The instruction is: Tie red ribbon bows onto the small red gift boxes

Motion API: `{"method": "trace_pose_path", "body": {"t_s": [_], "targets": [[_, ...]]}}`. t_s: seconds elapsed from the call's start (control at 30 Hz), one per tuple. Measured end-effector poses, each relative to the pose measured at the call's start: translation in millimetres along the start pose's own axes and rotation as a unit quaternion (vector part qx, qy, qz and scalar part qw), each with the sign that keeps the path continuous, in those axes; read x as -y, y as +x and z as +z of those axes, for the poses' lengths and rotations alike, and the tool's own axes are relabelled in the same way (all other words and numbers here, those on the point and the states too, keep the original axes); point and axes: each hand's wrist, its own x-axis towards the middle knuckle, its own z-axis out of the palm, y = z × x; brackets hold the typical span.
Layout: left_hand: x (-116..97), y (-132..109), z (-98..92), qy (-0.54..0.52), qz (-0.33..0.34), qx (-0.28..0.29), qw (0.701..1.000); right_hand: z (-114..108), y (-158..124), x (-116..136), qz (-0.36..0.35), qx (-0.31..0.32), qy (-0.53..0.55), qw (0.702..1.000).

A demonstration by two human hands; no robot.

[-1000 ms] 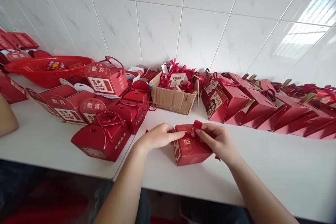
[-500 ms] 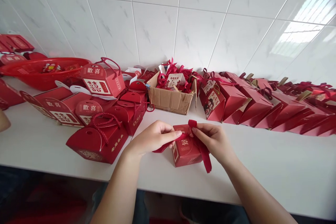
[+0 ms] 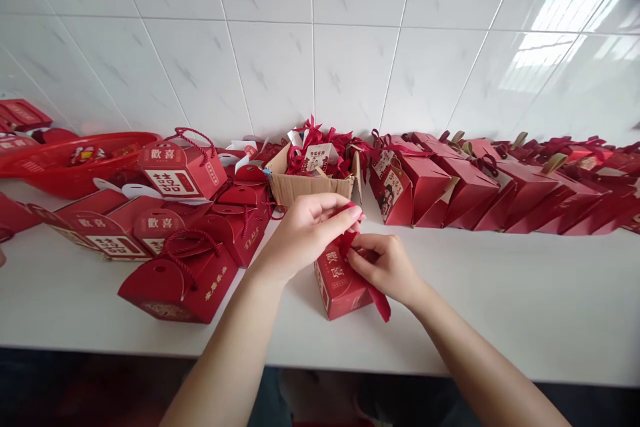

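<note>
A small red gift box point(image 3: 336, 283) with gold characters stands on the white counter point(image 3: 525, 307) in front of me. A red ribbon point(image 3: 373, 290) runs over its top and hangs down its right side. My left hand point(image 3: 305, 233) is raised above the box, fingers pinched on the ribbon's upper part. My right hand point(image 3: 385, 267) sits at the box's top right, fingers closed on the ribbon near the knot.
Several larger red boxes with cord handles point(image 3: 185, 273) lie at the left, beside a red plastic basin point(image 3: 75, 163). A cardboard carton point(image 3: 310, 183) of ribbons and tags stands behind. A row of red boxes point(image 3: 475, 190) lines the tiled wall at right.
My left hand rose and crossed over the box top, pulling the ribbon up. My right hand dropped lower onto the box. The camera view shifted right and slightly up.
</note>
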Motion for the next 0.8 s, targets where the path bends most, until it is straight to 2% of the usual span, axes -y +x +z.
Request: {"method": "trace_pose_path", "body": {"t_s": [0.17, 0.33, 0.4, 0.47, 0.6, 0.8], "targets": [[-4, 21, 3.5, 0.03, -0.022, 0.044, 0.998, -3, -1, 1, -0.01, 0.021, 0.007, 1.0], [12, 36, 0.4, 0.059, -0.061, 0.028, 0.996, 2, 1, -5, 0.017, -0.017, 0.003, 1.0], [23, 31, -4.2, 0.107, -0.062, -0.006, 0.992, 3, 2, -7, 0.032, -0.019, 0.02, 0.999], [33, 20, -8.4, 0.096, -0.053, -0.035, 0.993, 2, 2, -9, 0.045, -0.013, 0.044, 0.998], [51, -6, -9.9, 0.077, -0.047, -0.009, 0.996, 1, 2, -8, 0.045, 0.003, 0.067, 0.997], [69, -12, -3.4, 0.053, -0.03, -0.052, 0.997, 4, 0, -5, 0.081, -0.022, 0.095, 0.992]]}}
